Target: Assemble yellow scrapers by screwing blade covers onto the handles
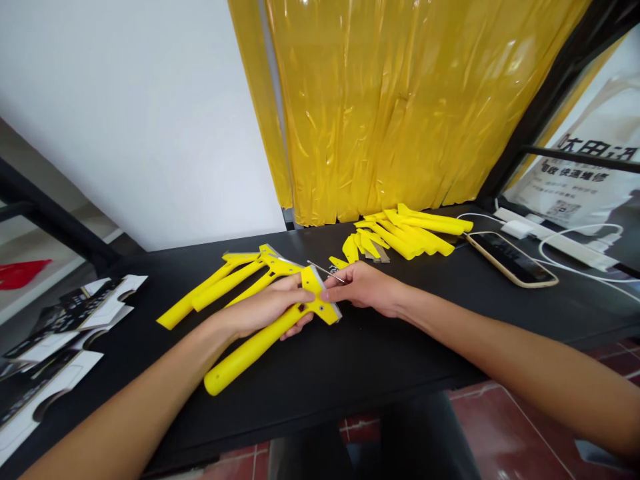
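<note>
My left hand [273, 303] is closed around the neck of a yellow scraper [255, 350], whose handle points down and left toward me. The scraper's wide head, edged with a grey metal blade, faces right. My right hand [367, 288] is closed at that head, pinching a thin metal rod [323, 269] that looks like a hex key; its far end sticks out up and left. My right fingertips hide where the rod meets the scraper. Beyond my left hand, three similar yellow scrapers [227, 283] lie side by side on the black table [360, 380].
Several yellow handles [420, 233] and loose yellow head plates [353, 248] lie at the back. A phone [513, 259], white cables and a power strip [555, 240] are at right. Printed cardboard sleeves [60, 360] lie at left. A yellow plastic curtain [400, 113] hangs behind.
</note>
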`<state>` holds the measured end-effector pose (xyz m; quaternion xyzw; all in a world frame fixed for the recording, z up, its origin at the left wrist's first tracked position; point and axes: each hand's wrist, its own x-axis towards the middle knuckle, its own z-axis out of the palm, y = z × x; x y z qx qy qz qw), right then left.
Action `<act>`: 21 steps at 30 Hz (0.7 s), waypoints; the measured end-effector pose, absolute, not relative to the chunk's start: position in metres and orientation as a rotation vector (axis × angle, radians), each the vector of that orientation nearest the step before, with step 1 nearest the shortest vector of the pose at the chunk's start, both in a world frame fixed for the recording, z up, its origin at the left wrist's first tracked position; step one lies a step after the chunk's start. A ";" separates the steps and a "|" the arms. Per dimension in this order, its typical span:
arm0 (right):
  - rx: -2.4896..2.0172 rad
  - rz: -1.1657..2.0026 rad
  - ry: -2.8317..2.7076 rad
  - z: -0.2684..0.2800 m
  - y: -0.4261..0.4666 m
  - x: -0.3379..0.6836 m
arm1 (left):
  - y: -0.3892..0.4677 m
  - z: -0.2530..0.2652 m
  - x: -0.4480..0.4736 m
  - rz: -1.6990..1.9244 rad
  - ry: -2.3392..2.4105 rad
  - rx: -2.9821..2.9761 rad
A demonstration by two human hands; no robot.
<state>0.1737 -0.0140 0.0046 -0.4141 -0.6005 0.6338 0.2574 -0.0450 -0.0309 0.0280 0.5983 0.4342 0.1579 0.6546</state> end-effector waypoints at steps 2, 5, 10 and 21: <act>-1.128 1.738 -1.583 0.004 -0.012 0.175 | -0.031 0.035 -0.047 0.345 1.006 1.461; -1.143 1.698 -1.487 0.005 -0.007 0.177 | -0.032 0.039 -0.048 0.522 1.237 1.828; -1.138 1.637 -1.363 0.004 -0.002 0.179 | -0.040 0.025 -0.042 0.735 1.484 2.734; -1.091 1.699 -1.308 0.002 -0.011 0.174 | -0.046 0.005 -0.035 0.416 1.286 3.019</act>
